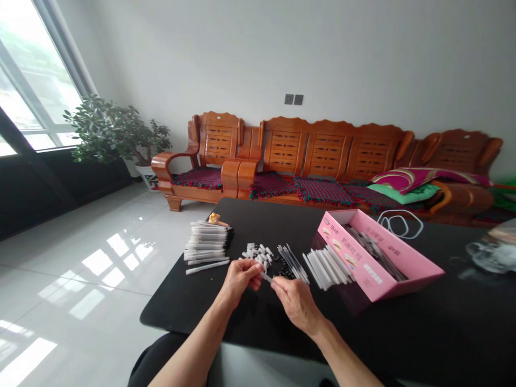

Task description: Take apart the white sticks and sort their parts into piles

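Observation:
Between my two hands, above the black table, is a whitish pen barrel [266, 277]. My left hand [241, 278] pinches its left end, and my right hand [297, 302] grips the other end. Just beyond the fingers lie a heap of small white caps [258, 252] and some small black parts [287, 270], partly hidden by my right hand. Pen refills [293, 260] lie in a bunch beside them. A row of loose white barrels [328, 267] is to the right. On the left, a stack of white pens [207, 242] lies near the table's edge.
A pink box [379, 258] holding dark sticks stands on the black table [177, 306], right of the barrels. Behind it lies a white cable [403, 224]; a clear plastic bag [489, 250] sits far right. Wooden sofas [326, 153] and a potted plant [116, 131] stand beyond.

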`<state>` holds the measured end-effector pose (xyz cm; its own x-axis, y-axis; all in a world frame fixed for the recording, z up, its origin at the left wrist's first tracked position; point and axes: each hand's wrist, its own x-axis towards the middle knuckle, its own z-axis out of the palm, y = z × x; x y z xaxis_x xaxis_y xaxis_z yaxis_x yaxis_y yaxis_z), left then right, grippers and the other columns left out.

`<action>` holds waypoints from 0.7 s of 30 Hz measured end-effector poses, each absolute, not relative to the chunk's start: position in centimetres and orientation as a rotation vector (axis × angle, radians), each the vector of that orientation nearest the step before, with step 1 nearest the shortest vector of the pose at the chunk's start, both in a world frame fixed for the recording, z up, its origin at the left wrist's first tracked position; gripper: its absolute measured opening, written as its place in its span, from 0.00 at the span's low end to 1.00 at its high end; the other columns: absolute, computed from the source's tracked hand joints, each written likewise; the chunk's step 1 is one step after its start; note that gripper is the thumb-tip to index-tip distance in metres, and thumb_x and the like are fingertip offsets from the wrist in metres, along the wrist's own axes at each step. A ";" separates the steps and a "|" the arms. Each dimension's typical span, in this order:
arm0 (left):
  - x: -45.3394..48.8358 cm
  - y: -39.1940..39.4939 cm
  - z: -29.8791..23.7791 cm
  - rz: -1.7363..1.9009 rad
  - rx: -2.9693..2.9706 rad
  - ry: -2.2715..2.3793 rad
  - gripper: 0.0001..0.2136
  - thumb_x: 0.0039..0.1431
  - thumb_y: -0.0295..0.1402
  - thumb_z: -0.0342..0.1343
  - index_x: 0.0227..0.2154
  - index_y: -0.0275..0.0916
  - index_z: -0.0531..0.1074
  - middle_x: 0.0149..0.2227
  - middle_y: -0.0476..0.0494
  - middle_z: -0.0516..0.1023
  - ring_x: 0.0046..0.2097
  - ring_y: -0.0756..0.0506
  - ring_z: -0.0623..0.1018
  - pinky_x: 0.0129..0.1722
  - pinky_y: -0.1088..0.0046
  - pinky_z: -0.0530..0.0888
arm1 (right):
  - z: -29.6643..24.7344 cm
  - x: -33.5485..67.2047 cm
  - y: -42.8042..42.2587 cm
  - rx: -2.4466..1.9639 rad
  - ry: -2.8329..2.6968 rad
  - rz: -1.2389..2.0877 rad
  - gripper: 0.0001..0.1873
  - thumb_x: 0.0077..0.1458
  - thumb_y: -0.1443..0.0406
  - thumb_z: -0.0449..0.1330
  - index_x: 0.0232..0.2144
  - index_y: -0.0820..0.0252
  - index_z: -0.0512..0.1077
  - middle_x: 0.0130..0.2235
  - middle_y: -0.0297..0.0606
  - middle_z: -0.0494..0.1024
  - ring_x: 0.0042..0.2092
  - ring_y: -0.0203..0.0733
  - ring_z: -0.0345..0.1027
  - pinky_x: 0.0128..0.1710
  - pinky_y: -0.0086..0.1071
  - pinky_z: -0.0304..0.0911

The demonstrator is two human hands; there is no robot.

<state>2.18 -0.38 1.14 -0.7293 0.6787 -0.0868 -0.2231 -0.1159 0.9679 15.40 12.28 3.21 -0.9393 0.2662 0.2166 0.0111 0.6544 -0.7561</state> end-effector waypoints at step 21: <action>-2.6 -2.9 -0.3 2.010 0.452 1.856 0.17 0.48 0.44 0.60 0.31 0.32 0.76 0.20 0.49 0.72 0.19 0.53 0.69 0.17 0.80 0.65 | 1.9 16.3 17.8 -0.652 -2.589 0.436 0.17 0.60 0.61 0.47 0.39 0.55 0.75 0.31 0.41 0.79 0.33 0.43 0.71 0.31 0.30 0.56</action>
<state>-2.60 -2.92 -0.26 -0.8815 0.4720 -0.0127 -0.0503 -0.0671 0.9965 16.34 17.79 1.93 -0.7954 0.5081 0.3306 0.3716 0.8396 -0.3962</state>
